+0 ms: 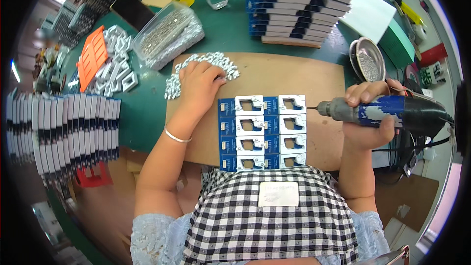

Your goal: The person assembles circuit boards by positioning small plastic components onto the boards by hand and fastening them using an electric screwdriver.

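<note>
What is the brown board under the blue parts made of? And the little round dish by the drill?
The board looks like matte cardboard or fibreboard: flat, even brown, no shine. The dish looks like polished metal: its rim gleams silver. The grey specks inside are too small to tell.

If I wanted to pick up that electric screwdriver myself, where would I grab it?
Probably around the thick blue-and-grey barrel of the electric screwdriver, coming from its right side as the right hand does. It lies level with the thin bit pointing left at the white parts, so keep clear of that end.
</note>
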`<state>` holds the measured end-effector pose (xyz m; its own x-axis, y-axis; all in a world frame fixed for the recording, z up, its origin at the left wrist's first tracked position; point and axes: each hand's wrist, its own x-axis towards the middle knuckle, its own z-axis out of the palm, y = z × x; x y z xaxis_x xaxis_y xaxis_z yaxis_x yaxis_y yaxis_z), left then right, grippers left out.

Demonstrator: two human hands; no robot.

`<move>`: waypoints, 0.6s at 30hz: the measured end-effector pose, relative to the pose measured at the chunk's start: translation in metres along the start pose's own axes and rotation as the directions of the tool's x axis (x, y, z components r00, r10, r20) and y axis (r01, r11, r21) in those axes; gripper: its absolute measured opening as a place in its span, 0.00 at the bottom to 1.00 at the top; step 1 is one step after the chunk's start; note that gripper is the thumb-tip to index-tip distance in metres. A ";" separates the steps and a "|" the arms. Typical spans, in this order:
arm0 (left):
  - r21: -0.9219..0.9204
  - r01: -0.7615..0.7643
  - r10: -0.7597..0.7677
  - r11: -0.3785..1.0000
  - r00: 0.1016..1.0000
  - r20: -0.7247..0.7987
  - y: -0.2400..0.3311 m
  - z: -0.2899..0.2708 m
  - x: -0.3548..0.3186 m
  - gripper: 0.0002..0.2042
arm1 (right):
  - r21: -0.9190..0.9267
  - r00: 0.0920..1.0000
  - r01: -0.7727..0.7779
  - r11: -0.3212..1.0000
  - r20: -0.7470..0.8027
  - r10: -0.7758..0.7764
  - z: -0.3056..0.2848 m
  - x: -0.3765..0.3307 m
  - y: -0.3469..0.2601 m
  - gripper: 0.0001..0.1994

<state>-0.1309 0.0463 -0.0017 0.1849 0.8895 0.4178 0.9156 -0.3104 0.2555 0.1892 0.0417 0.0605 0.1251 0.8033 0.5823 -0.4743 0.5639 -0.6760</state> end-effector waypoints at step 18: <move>-0.679 0.400 -0.183 0.615 0.911 0.370 0.055 -0.001 0.019 0.09 | 0.026 0.996 -0.064 0.998 -0.064 0.065 -0.019 0.004 0.002 0.29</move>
<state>-0.0776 0.0459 0.0211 0.1332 0.9910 0.0111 0.3949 -0.0633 0.9165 0.2051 0.0501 0.0529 0.1490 0.8490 0.5070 -0.5039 0.5063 -0.6998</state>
